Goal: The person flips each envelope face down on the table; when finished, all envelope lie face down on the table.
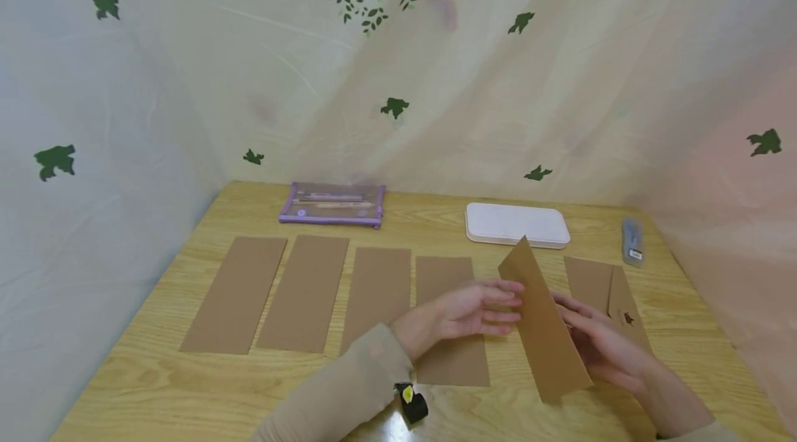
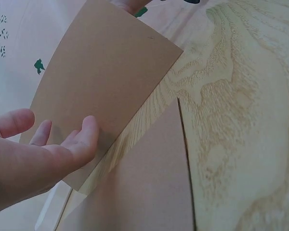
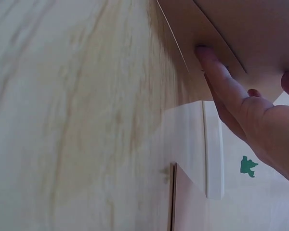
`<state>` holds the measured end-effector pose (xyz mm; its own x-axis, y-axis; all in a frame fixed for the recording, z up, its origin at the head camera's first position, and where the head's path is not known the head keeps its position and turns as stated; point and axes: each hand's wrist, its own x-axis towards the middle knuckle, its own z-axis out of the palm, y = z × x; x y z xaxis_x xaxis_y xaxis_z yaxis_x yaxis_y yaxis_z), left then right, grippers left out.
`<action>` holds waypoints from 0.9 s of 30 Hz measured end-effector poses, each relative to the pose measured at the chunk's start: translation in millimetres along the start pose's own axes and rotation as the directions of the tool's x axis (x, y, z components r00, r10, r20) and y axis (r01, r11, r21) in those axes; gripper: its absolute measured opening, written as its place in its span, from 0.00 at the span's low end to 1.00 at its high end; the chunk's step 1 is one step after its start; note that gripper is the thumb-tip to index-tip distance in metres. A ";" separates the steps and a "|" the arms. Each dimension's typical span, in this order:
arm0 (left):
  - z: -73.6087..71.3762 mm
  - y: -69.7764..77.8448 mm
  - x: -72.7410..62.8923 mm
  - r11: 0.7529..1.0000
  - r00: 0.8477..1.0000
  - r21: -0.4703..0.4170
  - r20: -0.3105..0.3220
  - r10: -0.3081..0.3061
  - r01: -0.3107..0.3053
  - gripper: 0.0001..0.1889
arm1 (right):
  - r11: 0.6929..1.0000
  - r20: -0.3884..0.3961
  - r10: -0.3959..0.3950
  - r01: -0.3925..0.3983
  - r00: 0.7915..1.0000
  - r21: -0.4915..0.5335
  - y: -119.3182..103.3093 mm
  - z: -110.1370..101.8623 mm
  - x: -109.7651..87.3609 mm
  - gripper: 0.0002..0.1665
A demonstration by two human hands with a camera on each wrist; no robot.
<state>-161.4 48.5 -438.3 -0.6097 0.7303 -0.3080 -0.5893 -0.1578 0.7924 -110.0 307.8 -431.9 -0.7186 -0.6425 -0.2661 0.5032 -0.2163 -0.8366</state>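
A brown paper envelope stands tilted on edge above the table between my two hands. My left hand has loosely extended fingers at its plain face; they overlap that face in the left wrist view. On the other side, my right hand touches the face with the flap, fingers extended and thumb apart on the same face. Part of this hand is hidden behind the envelope in the head view. Under my left hand lies a plain brown envelope. Right of the raised one lies another envelope, its flap and small dark print showing.
Three more plain brown envelopes, left, second and third, lie in a row. Behind are a purple-edged pouch with pens, a white flat case and a small grey packet. A printed curtain hangs behind the table.
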 end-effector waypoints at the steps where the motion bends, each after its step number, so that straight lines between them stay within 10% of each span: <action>1: -0.2 -0.3 -0.2 1.000 1.000 0.001 -0.002 -0.001 0.001 0.22 | 1.000 0.008 -0.005 0.005 1.000 0.010 -1.2 0.8 0.1 0.25; 27: 2.6 -8.5 -2.5 0.997 0.998 0.061 -0.038 -0.050 0.053 0.23 | 0.999 0.134 -0.043 0.046 0.990 -0.022 -5.0 -1.3 -12.9 0.29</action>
<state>-153.5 49.7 -442.9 -0.5990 0.7116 -0.3672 -0.5873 -0.0787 0.8055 -103.9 318.2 -425.0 -0.6685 -0.7255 -0.1634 0.4589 -0.2295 -0.8583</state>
